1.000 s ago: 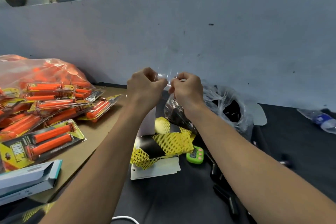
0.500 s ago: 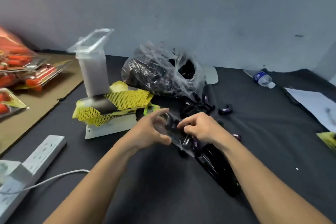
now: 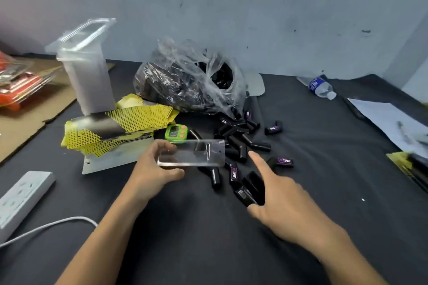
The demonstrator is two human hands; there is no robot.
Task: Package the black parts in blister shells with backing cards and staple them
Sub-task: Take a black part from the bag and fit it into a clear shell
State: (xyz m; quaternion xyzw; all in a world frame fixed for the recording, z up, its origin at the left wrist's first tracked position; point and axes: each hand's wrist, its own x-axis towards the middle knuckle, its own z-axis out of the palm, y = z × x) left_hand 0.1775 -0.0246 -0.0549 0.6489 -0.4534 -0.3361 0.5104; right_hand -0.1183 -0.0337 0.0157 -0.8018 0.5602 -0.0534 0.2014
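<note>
a: left hand (image 3: 155,169)?
b: low centre of the frame, forearm rising from the bottom edge. grips a clear blister shell (image 3: 192,152) by its left end, thumb along the near edge, fingers curled over the far edge. holds it flat, lifted off the black cloth (image 3: 208,238), long side running left to right.
a: right hand (image 3: 284,206)?
b: just right of centre, back of the hand up, forearm coming in from the lower right corner. index finger (image 3: 261,165) stretched straight toward the upper left, thumb spread wide below it, other fingers hidden behind the knuckles. spread wide, nothing plainly gripped. hovers over the near end of the loose black parts (image 3: 240,146); impossible to tell whether touching the two lying between thumb and index.
a: and the other parts?
b: scattered on the cloth mid-frame, just behind the shell, spilling from a crinkled plastic bag (image 3: 190,81) full of more, above centre by the wall.
a: shells and cards?
b: tall stack of blister shells (image 3: 90,76) standing upper left, yellow dotted backing cards (image 3: 120,127) fanned at its foot. green timer (image 3: 176,132) just right of the cards.
a: anything else?
b: water bottle (image 3: 320,87) on its side upper right, white power strip (image 3: 20,194) at the left edge.
</note>
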